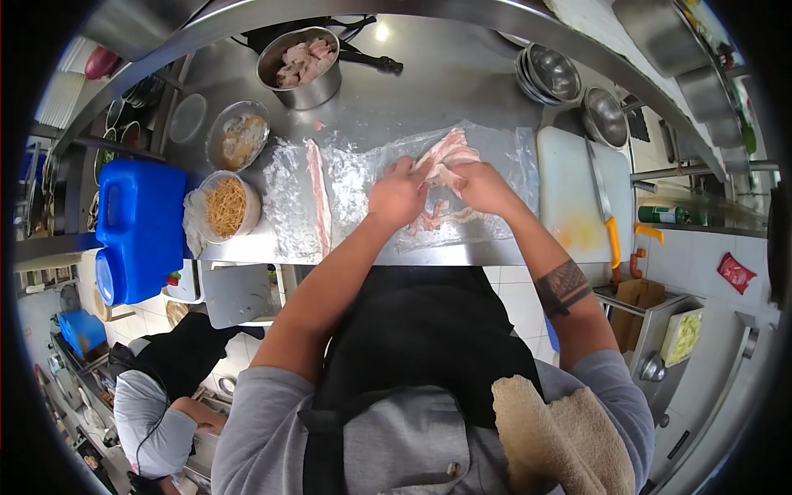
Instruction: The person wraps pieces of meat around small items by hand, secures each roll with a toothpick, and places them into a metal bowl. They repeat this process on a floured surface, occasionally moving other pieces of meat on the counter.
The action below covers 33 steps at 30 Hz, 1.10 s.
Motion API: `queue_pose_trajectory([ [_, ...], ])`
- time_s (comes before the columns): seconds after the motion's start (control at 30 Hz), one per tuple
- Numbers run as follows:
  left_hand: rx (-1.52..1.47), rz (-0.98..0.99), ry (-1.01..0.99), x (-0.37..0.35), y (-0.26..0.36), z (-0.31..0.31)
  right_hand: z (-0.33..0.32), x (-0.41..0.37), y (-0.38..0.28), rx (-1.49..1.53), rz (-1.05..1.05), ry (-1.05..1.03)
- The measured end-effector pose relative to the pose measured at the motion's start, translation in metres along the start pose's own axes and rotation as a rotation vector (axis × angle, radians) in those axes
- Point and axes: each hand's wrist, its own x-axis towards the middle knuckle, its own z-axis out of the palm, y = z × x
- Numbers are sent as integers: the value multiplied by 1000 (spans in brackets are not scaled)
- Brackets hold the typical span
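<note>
A bunched stack of raw bacon strips (450,151) is between my two hands over a clear plastic sheet (363,165). My left hand (398,195) has its fingers closed at the stack's left edge. My right hand (482,186) pinches the stack from the right, its fingertips partly hidden by the meat. Just beneath the hands, loose bacon pieces (445,216) lie on the plastic. To the left, one long bacon strip (318,194) is laid out lengthwise, pointing toward me, on a greasy, white-smeared part of the sheet.
At left stand a tub of thin sticks (225,208), a bowl with yellowish remains (239,136) and a blue jug (140,223). A pot of meat (301,70) is behind. At right, a knife (606,210) rests on a white cutting board (569,190). Another person (157,404) works lower left.
</note>
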Motion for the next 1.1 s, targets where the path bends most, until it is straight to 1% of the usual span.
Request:
queue_pose_trajectory([
  [0.03,15,-18,-23,1,1,1,-5,-5,-6,-1,0,-2],
  [0.1,2,-38,-29,4,4,1,-13,-13,-17,18,141,-235],
  [0.13,-9,-58,-35,7,4,1,-14,-18,-19,16,137,-236],
  [0.2,-5,-58,-60,8,5,-2,-18,-28,-23,51,9,-168],
  [0.23,-1,-55,-90,8,4,-5,-23,-31,-27,51,4,-172],
  [0.27,1,-59,-88,8,4,-8,-30,-33,-30,72,35,-219],
  [0.3,28,-35,-102,7,4,-12,-37,-35,-34,94,69,-265],
  [0.33,53,-8,-117,6,5,-16,-43,-37,-35,96,69,-265],
  [0.37,53,-5,-120,5,6,-20,-49,-38,-35,177,67,-313],
  [0.4,79,5,-170,4,6,-24,-53,-40,-34,258,66,-358],
  [0.43,106,14,-220,3,7,-27,-53,-43,-32,259,70,-353],
  [0.5,89,45,-238,0,5,-29,-53,-47,-29,593,115,-367],
  [0.57,72,76,-257,-1,2,-30,-58,-51,-31,647,127,-354],
  [0.63,87,151,-236,-4,2,-33,-62,-58,-29,700,148,-342],
  [0.67,84,155,-237,-4,1,-35,-64,-61,-28,781,181,-298],
  [0.7,95,191,-281,-3,-1,-36,-67,-64,-26,862,213,-251],
  [0.73,108,228,-325,-3,-3,-38,-71,-68,-23,862,215,-245],
  [0.77,107,236,-327,-4,-5,-38,-75,-72,-19,981,206,-227],
  [0.8,52,222,-304,-6,-9,-37,-78,-74,-18,1100,194,-207],
  [0.87,-2,221,-285,-7,-14,-35,-82,-76,-17,1159,191,-167],
  [0.93,-25,146,-228,-7,-14,-37,-89,-82,-25,1219,188,-121],
  [0.97,-25,156,-232,-9,-14,-38,-92,-86,-30,1315,120,-66],
  [1.0,15,142,-128,-11,-13,-42,-94,-87,-35,1407,48,-12],
  [1.03,56,128,-22,-12,-10,-45,-96,-87,-36,1409,45,-3],
  [1.07,58,137,-24,-14,-7,-48,-97,-86,-37,1248,63,39],
  [1.1,-248,-31,-25,-14,4,-62,-97,-85,-38,1087,82,82],
])
